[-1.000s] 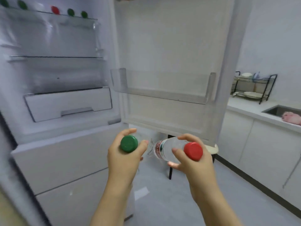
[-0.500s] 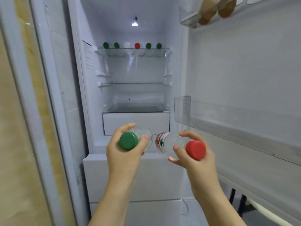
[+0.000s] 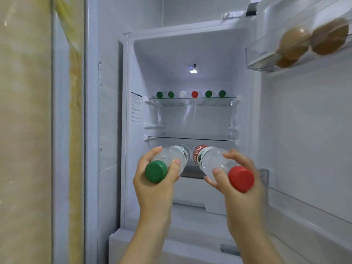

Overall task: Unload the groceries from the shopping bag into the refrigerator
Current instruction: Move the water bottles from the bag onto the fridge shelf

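My left hand (image 3: 154,189) wrapped the green-capped bottle (image 3: 171,157) and my right hand (image 3: 242,199) wrapped the red-capped bottle (image 3: 211,159). Both lay level before the open refrigerator (image 3: 190,54), bases inward. The red label (image 3: 198,155) had writing too blurred to read.

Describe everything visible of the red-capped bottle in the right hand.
The red-capped bottle is clear plastic with a round red cap and a red-and-white label round its far half. Its contents look clear. It lies nearly horizontal in the air, cap toward the camera, base pointing into the open refrigerator. The right hand grips it just behind the cap, fingers and thumb curled round it. Its base sits close to the green-capped bottle; whether they touch is unclear.
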Available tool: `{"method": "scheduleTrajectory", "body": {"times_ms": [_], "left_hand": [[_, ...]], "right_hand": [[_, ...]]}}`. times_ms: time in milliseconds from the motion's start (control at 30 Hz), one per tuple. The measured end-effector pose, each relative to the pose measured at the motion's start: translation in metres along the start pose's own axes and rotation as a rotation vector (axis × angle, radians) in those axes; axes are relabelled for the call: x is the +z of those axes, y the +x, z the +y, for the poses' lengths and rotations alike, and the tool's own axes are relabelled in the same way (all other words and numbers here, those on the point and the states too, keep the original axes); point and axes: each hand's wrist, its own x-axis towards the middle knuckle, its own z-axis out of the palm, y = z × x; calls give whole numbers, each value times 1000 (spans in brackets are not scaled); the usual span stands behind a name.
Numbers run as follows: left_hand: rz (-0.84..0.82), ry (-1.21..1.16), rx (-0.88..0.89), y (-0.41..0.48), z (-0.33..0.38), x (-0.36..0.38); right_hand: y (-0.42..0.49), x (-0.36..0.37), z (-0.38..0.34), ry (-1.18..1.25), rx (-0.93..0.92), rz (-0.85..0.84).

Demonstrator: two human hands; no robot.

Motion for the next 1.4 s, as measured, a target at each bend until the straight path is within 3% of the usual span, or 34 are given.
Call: {"method": "scheduleTrajectory", "body": {"times_ms": [400, 1000, 1400], "left_hand": [[-26, -72, 184, 116, -39, 7], [-184, -124, 368, 296, -87, 43], [-201, -96, 368, 362, -99, 85]], "right_hand": [[80, 79, 61, 71, -218, -41], [205, 188, 139, -27, -511, -97], [289, 202, 157, -37, -490, -153]]}}
